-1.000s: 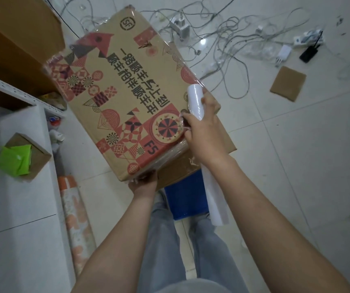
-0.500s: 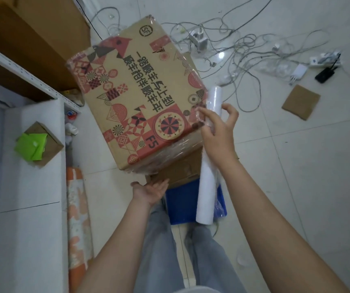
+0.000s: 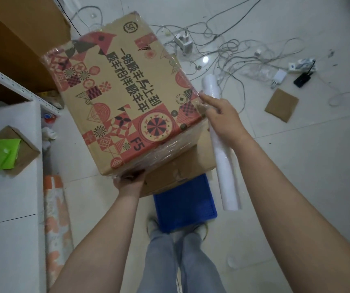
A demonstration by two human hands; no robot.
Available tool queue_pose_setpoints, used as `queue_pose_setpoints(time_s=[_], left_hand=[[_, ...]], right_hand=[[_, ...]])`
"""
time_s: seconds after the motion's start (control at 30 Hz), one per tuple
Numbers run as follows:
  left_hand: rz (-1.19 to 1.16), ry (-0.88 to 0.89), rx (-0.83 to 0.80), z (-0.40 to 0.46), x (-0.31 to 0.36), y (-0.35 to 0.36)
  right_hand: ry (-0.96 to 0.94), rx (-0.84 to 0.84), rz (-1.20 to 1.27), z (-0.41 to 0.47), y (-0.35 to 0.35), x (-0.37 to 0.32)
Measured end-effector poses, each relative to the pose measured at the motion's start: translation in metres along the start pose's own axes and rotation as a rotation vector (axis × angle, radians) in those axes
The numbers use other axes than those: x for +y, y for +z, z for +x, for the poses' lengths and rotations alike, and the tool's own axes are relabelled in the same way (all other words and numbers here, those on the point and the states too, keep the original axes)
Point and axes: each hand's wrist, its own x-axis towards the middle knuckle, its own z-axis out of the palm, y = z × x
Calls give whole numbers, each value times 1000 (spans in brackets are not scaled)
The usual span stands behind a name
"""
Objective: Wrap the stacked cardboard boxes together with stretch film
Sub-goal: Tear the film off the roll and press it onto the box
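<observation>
With the film-covered printed box (image 3: 125, 98) stacked on a plain box (image 3: 176, 170) above a blue crate (image 3: 185, 206), the left hand (image 3: 129, 180) should brace the near edge while the right hand (image 3: 222, 119), clamped on the film roll (image 3: 222, 144), pulls taut around the corner.

Your left hand (image 3: 130, 181) is gripping the printed box's (image 3: 123, 96) near bottom edge, tilting it atop a plain box (image 3: 180, 168). Your right hand (image 3: 222, 119) is holding the white film roll (image 3: 225, 157) against its right corner.
</observation>
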Motion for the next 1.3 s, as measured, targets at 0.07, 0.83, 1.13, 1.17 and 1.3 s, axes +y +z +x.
queue_pose_setpoints(time_s=[0.07, 0.83, 1.13, 1.17, 1.3], left_hand=[[-22, -43, -18, 6, 7, 3], [-11, 138, -131, 30, 12, 38], [-30, 268, -67, 44, 3, 41], [-48, 257, -58, 45, 3, 40], [-56, 330, 52, 44, 12, 42]], right_hand=[[-1, -31, -73, 1, 5, 0], [91, -19, -138, -22, 14, 1], [-20, -158, -164, -20, -1, 13], [-26, -168, -164, -19, -3, 13], [-41, -198, -164, -19, -3, 13]])
